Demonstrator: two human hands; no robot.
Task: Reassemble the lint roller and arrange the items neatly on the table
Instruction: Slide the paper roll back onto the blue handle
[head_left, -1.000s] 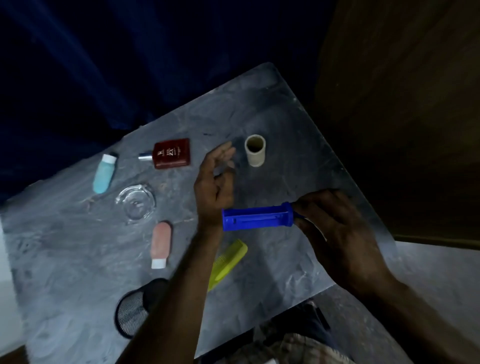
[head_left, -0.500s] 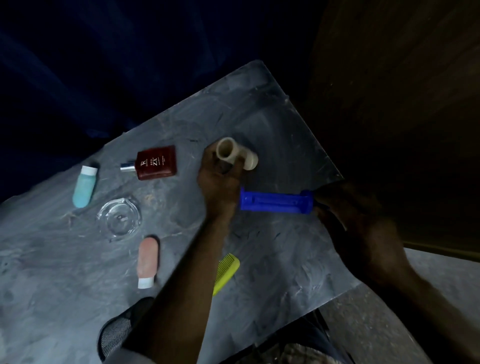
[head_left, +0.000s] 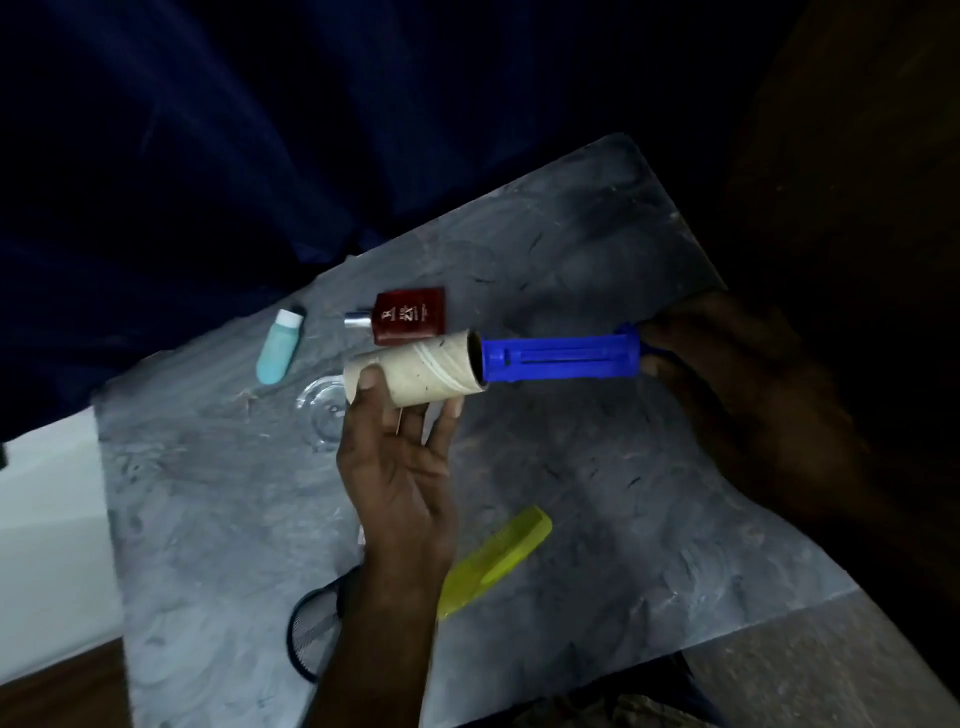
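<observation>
My left hand (head_left: 397, 467) holds a beige cardboard roll (head_left: 415, 375) above the grey table (head_left: 597, 499), thumb and fingers pinching it from below. My right hand (head_left: 727, 374) grips the handle end of the blue lint roller holder (head_left: 561, 359), held level. The holder's left tip sits at the roll's open right end, just entering it. A red perfume bottle (head_left: 410, 316) lies behind the roll, a light blue tube (head_left: 279, 347) to its left, and a yellow comb (head_left: 493, 561) lies nearer to me.
A clear glass dish (head_left: 322, 415) is partly hidden behind my left hand. A black mesh cup (head_left: 311, 634) lies by my left forearm near the table's front edge. Dark blue cloth hangs beyond the table; a dark wooden surface stands to the right.
My left hand picked the cardboard roll up off the table and brought it to the tip of the blue holder. The pink tube is now hidden behind my arm.
</observation>
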